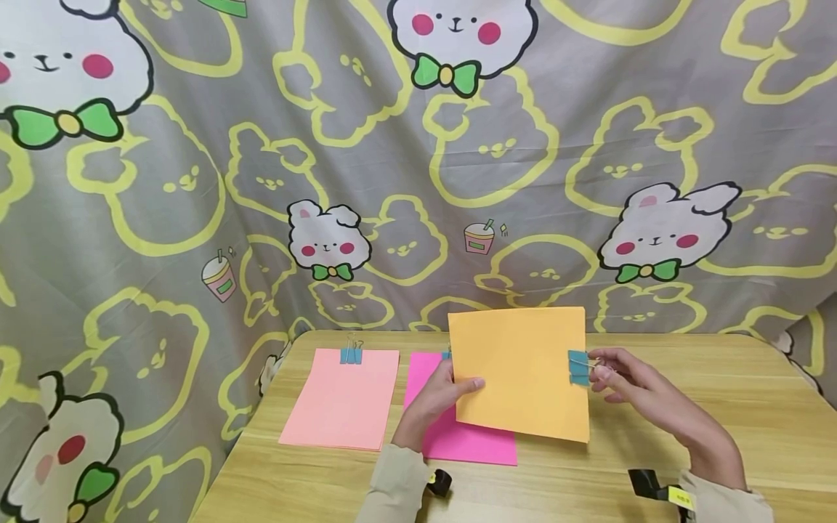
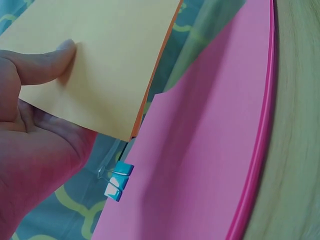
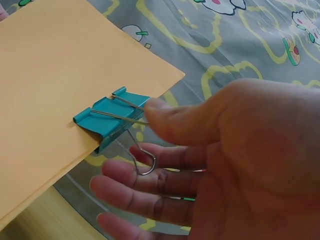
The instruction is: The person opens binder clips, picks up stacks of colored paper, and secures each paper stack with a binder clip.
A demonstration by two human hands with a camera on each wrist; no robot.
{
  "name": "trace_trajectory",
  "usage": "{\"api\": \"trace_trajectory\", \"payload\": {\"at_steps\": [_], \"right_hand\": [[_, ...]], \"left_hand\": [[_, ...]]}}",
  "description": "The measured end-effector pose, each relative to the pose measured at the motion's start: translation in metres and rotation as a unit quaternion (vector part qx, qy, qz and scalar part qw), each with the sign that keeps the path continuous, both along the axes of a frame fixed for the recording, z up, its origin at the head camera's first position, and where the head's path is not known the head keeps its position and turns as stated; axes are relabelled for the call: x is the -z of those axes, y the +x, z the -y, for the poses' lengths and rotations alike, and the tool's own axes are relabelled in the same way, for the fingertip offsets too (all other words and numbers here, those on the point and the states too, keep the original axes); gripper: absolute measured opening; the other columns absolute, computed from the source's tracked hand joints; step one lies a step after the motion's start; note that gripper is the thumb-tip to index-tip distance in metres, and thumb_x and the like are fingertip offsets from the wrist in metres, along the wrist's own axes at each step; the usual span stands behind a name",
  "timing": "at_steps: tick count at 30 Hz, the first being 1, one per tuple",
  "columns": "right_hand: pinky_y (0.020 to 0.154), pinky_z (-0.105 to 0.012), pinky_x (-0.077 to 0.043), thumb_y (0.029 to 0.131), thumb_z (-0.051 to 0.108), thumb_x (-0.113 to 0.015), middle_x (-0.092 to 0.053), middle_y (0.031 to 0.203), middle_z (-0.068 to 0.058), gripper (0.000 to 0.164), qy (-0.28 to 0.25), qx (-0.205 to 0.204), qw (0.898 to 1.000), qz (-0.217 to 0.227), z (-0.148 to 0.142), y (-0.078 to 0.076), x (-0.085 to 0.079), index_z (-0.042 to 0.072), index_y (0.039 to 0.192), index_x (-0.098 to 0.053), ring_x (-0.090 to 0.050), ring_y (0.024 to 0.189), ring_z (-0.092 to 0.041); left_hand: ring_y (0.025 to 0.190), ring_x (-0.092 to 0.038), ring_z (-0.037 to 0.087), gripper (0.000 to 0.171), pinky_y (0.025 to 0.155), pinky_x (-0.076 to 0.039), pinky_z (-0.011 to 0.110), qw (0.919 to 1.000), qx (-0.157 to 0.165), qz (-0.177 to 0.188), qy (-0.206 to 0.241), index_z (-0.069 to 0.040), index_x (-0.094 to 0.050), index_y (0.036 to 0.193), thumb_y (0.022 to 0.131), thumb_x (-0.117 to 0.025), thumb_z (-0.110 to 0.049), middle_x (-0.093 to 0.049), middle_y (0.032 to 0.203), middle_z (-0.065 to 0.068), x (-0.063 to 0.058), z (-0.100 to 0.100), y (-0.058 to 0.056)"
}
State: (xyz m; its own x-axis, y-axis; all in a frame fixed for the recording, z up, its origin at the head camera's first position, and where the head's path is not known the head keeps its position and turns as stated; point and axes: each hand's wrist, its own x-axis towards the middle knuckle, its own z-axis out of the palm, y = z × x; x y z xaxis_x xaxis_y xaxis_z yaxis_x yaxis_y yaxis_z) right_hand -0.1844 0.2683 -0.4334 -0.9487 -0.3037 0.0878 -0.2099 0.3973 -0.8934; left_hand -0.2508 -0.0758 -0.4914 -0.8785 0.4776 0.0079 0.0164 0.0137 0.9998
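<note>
A stack of orange paper (image 1: 516,370) is held up off the table in my left hand (image 1: 431,403), thumb on the front face and the other fingers behind it. A teal binder clip (image 1: 578,367) sits on the stack's right edge. My right hand (image 3: 200,160) is at that clip; its thumb lies on the upper wire handle, and the fingers curl loosely around the lower handle (image 3: 146,162). Below and behind the orange stack lies magenta paper (image 1: 471,444), partly covered from the head view. Its own teal binder clip (image 2: 119,181) shows in the left wrist view.
Left of the magenta paper, a light pink paper stack (image 1: 343,403) lies on the wooden table (image 1: 706,392) with a teal binder clip (image 1: 351,356) on its top edge. A grey curtain (image 1: 405,167) with bunny prints hangs behind the table.
</note>
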Motion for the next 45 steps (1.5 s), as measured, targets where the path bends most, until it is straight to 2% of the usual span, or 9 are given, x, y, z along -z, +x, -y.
{"api": "trace_trajectory", "payload": {"at_steps": [5,9,17,21,26,34,38,41,45], "right_hand": [[0.082,-0.025,-0.056,0.113,0.025,-0.042,-0.060,0.126,-0.024,0.050,0.005,0.028,1.000,-0.010,0.003,-0.002,-0.004,-0.010,0.149,-0.036,-0.064,0.104,-0.006],[0.083,-0.023,-0.056,0.113,0.024,-0.041,-0.056,0.131,-0.027,0.051,-0.005,0.032,0.999,-0.019,0.004,-0.002,-0.004,-0.011,0.149,-0.036,-0.063,0.104,-0.002],[0.087,-0.021,-0.055,0.112,0.021,-0.044,-0.053,0.137,-0.029,0.050,-0.028,0.029,0.999,-0.028,0.003,0.000,-0.002,-0.011,0.150,-0.037,-0.060,0.107,0.003],[0.087,-0.021,-0.055,0.111,0.020,-0.045,-0.058,0.132,-0.019,0.048,-0.034,0.033,0.998,-0.041,0.001,0.003,-0.001,-0.010,0.149,-0.039,-0.062,0.107,0.002],[0.087,-0.020,-0.054,0.111,0.019,-0.046,-0.061,0.127,0.001,0.048,-0.041,0.034,0.998,-0.038,-0.005,0.005,-0.001,-0.008,0.150,-0.039,-0.062,0.109,0.001],[0.085,-0.020,-0.055,0.110,0.016,-0.050,-0.063,0.123,0.015,0.046,-0.046,0.047,0.997,-0.036,-0.011,0.004,0.000,-0.008,0.148,-0.042,-0.064,0.107,0.002],[0.084,-0.019,-0.055,0.108,0.016,-0.053,-0.060,0.124,0.021,0.044,-0.057,0.060,0.996,-0.023,-0.013,0.003,0.001,-0.003,0.148,-0.045,-0.066,0.105,0.000],[0.084,-0.020,-0.055,0.108,0.016,-0.054,-0.060,0.124,0.018,0.045,-0.061,0.061,0.996,-0.015,-0.016,0.003,0.003,-0.001,0.148,-0.044,-0.066,0.105,0.000],[0.085,-0.021,-0.055,0.107,0.016,-0.056,-0.064,0.123,0.012,0.045,-0.066,0.060,0.996,-0.010,-0.018,0.004,0.005,-0.002,0.147,-0.044,-0.068,0.105,-0.002]], "left_hand": [[0.099,-0.072,0.022,0.039,0.088,-0.055,0.033,0.9999,0.011,-0.009,-0.001,-0.001,-0.056,0.137,0.100,-0.066,-0.006,-0.071,0.116,0.014,0.001,0.001,0.000],[0.097,-0.071,0.019,0.038,0.087,-0.055,0.031,0.9999,0.013,-0.006,0.006,-0.001,-0.058,0.136,0.099,-0.066,-0.007,-0.072,0.114,0.013,0.001,0.003,-0.001],[0.088,-0.072,0.017,0.032,0.080,-0.057,0.031,0.9980,-0.014,0.034,0.051,0.002,-0.060,0.127,0.098,-0.068,-0.007,-0.072,0.102,0.007,-0.005,0.006,0.002],[0.084,-0.072,0.015,0.028,0.076,-0.058,0.030,0.9978,-0.012,0.038,0.053,0.005,-0.062,0.124,0.099,-0.067,-0.006,-0.072,0.097,0.005,-0.005,0.008,0.001],[0.086,-0.073,0.017,0.034,0.078,-0.059,0.033,0.9978,0.014,0.022,0.062,0.003,-0.061,0.133,0.100,-0.063,-0.003,-0.072,0.104,0.008,-0.007,0.011,0.000],[0.075,-0.071,0.011,0.031,0.074,-0.060,0.040,0.9989,0.033,-0.033,0.003,0.007,-0.065,0.128,0.098,-0.065,0.001,-0.074,0.104,0.017,-0.016,0.009,0.002],[0.074,-0.070,0.010,0.028,0.073,-0.060,0.038,0.9986,0.024,-0.040,-0.025,0.006,-0.067,0.125,0.097,-0.066,0.002,-0.073,0.111,0.013,-0.019,0.004,0.002],[0.071,-0.069,0.010,0.027,0.070,-0.060,0.035,0.9983,0.011,-0.043,-0.039,0.004,-0.069,0.123,0.097,-0.066,0.004,-0.073,0.110,0.008,-0.019,-0.001,0.002],[0.067,-0.066,0.011,0.025,0.066,-0.058,0.038,0.9978,-0.002,-0.049,-0.044,0.003,-0.071,0.120,0.096,-0.066,0.006,-0.074,0.100,0.012,-0.017,-0.004,0.001]]}}
